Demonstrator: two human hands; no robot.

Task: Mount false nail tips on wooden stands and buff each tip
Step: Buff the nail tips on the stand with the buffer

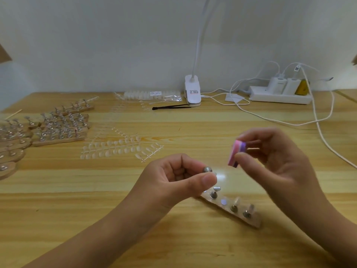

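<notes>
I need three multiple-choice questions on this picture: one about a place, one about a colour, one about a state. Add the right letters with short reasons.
1. Where is the power strip? A) near left B) far right, at the back C) in the middle
2. Which colours has the buffer? A) pink and purple B) green C) black
3. What does the left hand do? A) lies flat B) pinches a metal peg C) makes an empty fist

Answers: 1 B, it lies along the back edge at right. 2 A, its layers show pink and purple. 3 B, thumb and finger close on the peg.
</notes>
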